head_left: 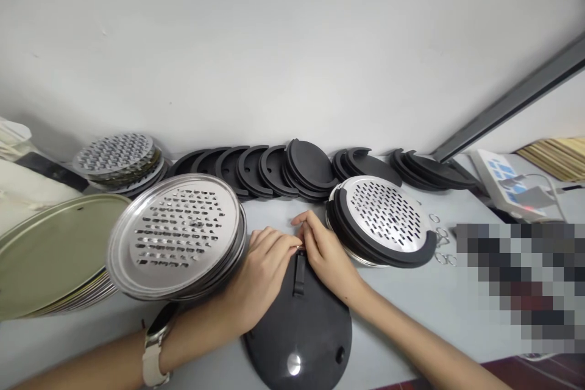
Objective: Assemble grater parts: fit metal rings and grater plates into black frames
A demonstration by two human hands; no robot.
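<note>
A black round plate with a raised clip strip and a small hole lies in front of me on the table. At its far edge both hands meet with fingertips pinched together. My left hand closes on a small shiny metal piece, probably a ring, mostly hidden by the fingers. My right hand is closed at the same edge, its thumb and fingers bent around the plate's tip. Left of the hands stands a stack of metal grater discs. To their right, a perforated grater disc sits in black curved holders.
Along the wall lean several black round holders. Another grater stack stands back left, beside green round trays. Loose metal rings lie on the right of the grey table. A white power strip is farther right.
</note>
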